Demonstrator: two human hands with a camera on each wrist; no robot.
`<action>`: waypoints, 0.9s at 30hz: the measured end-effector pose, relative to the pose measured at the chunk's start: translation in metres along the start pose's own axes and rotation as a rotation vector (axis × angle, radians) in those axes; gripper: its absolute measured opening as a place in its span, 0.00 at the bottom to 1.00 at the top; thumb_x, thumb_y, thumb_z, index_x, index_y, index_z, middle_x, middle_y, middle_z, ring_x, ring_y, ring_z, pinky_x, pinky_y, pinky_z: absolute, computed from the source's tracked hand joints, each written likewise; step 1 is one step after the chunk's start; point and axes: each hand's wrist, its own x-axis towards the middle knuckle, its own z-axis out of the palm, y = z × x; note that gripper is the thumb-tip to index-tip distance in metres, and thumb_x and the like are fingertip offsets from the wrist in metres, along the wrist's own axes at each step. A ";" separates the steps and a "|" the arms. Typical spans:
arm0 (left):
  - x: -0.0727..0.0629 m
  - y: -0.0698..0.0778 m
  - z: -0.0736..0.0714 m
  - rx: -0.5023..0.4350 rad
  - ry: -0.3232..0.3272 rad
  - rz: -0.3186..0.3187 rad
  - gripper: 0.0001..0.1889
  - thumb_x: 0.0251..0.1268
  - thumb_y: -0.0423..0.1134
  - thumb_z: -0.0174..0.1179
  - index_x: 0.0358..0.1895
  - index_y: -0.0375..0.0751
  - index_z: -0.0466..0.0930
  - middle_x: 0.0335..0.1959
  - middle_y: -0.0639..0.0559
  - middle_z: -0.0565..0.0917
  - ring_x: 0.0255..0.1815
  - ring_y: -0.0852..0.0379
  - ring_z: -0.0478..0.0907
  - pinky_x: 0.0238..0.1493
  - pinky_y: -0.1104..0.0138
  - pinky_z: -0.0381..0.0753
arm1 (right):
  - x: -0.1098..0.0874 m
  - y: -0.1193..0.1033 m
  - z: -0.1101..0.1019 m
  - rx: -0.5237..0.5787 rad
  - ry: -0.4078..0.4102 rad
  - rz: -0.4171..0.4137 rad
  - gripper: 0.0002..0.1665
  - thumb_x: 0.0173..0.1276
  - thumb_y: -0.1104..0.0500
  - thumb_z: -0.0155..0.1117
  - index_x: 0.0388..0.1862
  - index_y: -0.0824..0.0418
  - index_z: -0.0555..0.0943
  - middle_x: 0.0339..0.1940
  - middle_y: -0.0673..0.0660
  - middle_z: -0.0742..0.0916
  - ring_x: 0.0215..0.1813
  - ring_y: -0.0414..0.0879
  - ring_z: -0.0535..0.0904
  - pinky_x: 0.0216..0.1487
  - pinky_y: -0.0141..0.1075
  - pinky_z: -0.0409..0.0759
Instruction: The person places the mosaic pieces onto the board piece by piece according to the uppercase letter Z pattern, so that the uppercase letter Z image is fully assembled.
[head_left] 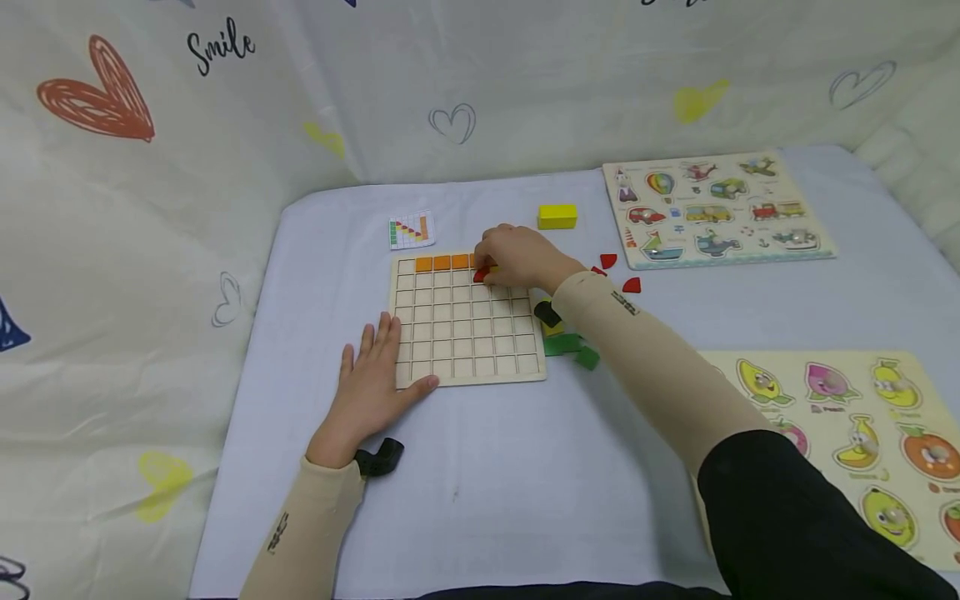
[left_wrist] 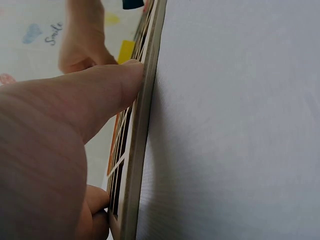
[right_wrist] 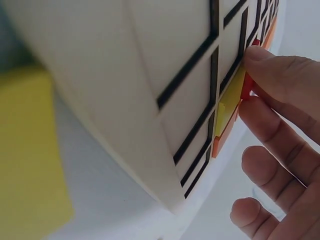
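Observation:
A wooden grid board (head_left: 468, 333) lies on the table, with several orange tiles (head_left: 442, 262) in its far row. My right hand (head_left: 521, 257) is over the board's far side and pinches a red tile (right_wrist: 246, 86) between thumb and forefinger. Beside that tile in the right wrist view, a yellow tile (right_wrist: 231, 95) sits on the grid next to an orange one. My left hand (head_left: 367, 396) is spread at the board's near left corner. Its fingers lie along the left side, and the thumb (left_wrist: 125, 75) presses on the near edge.
A small pattern card (head_left: 411, 230) lies behind the board, and a yellow block (head_left: 557, 217) at back right. Loose red pieces (head_left: 632, 285) and green tiles (head_left: 562, 343) lie right of the board. Farther right are a vehicle puzzle (head_left: 720, 212) and a fruit puzzle (head_left: 825, 433).

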 end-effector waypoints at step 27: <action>0.003 -0.002 0.000 0.021 -0.025 0.005 0.60 0.68 0.70 0.59 0.86 0.40 0.34 0.88 0.46 0.32 0.88 0.36 0.29 0.81 0.33 0.29 | -0.064 0.015 -0.005 0.095 -0.075 0.168 0.10 0.71 0.51 0.72 0.47 0.52 0.88 0.46 0.51 0.88 0.52 0.50 0.77 0.61 0.44 0.77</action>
